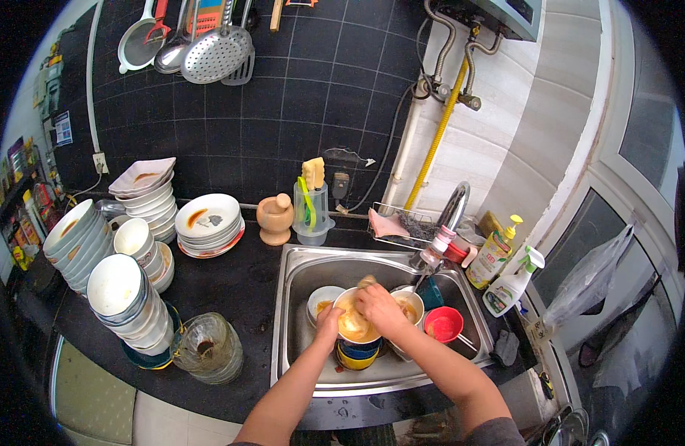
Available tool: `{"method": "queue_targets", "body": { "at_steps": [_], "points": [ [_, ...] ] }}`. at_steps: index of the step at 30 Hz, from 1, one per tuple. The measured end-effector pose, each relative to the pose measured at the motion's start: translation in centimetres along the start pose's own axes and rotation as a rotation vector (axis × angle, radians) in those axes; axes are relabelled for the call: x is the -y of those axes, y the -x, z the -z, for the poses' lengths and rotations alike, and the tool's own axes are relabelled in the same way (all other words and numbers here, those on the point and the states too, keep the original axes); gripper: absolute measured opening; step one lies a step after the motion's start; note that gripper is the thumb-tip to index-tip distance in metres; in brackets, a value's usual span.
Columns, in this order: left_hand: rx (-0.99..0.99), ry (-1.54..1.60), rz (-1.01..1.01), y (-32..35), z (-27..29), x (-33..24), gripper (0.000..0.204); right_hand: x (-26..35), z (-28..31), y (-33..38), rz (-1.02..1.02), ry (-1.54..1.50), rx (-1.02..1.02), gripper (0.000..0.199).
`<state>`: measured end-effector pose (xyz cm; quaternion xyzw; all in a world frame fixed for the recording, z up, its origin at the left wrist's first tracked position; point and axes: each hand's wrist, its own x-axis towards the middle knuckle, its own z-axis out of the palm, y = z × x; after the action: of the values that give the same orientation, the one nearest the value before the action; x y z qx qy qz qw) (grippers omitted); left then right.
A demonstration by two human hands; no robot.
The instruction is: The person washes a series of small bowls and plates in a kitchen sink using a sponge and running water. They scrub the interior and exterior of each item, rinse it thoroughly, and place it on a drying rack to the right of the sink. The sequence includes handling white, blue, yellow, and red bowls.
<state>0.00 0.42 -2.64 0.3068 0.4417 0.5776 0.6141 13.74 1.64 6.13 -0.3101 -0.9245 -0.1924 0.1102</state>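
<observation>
My left hand (pixel 328 322) grips the near-left rim of a bowl (pixel 355 321) over the sink, thumb over its edge. The bowl is pale inside, with orange-yellow residue. At the bowl's far-right rim, my right hand (pixel 378 306) is closed on a small tan sponge-like piece (pixel 367 282), mostly hidden by the fingers. Below sit stacked blue and yellow bowls (pixel 357 362). A white bowl (pixel 324 297) lies to the left, and another soiled bowl (pixel 412 306) is partly behind my right hand. To the right rests a red-lined pan (pixel 443 325) with a handle.
Around the steel sink (pixel 277 349) stand a faucet (pixel 454 209), a yellow soap bottle (pixel 493 256) and a white spray bottle (pixel 512 285). Leftward are stacked bowls (pixel 123 297), plates (pixel 208 217), glass bowls (pixel 208 348), a wooden mortar (pixel 275 221) and a utensil holder (pixel 310 215).
</observation>
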Motion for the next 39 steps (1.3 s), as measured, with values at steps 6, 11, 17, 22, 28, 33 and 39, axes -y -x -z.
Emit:
{"method": "queue_targets", "body": {
  "at_steps": [6, 11, 17, 22, 28, 33, 39],
  "points": [
    [0.006, -0.027, 0.03, -0.9, 0.6, 1.2, 0.028, -0.5, -0.9, -0.8, 0.143, -0.079, -0.035, 0.016],
    [-0.065, 0.035, -0.252, -2.0, 1.0, 2.2, 0.032, 2.1, 1.2, 0.5, -0.294, -0.128, 0.413, 0.015],
    [-0.039, 0.137, -0.025, -1.0, 0.3, 0.7, 0.039, 2.8, -1.7, 1.6, -0.201, -0.887, 0.542, 0.058],
    [-0.017, 0.069, -0.12, -1.0, 0.4, 0.6, 0.042, 3.9, 0.5, 0.5, -0.188, -0.085, 0.376, 0.07],
    [-0.121, 0.145, -0.188, -0.4, -0.1, -0.7, 0.041, 2.5, 1.5, 2.0, -0.155, -0.244, 0.395, 0.039],
    [-0.112, 0.168, -0.098, -1.3, 0.8, 0.2, 0.044, 4.9, 0.6, 1.0, -0.105, -0.582, 0.122, 0.033],
    [0.004, 0.201, 0.14, -1.0, 0.7, 0.4, 0.053, 4.7, -0.3, 0.6, -0.138, -0.11, 0.043, 0.055]
  ]
}}
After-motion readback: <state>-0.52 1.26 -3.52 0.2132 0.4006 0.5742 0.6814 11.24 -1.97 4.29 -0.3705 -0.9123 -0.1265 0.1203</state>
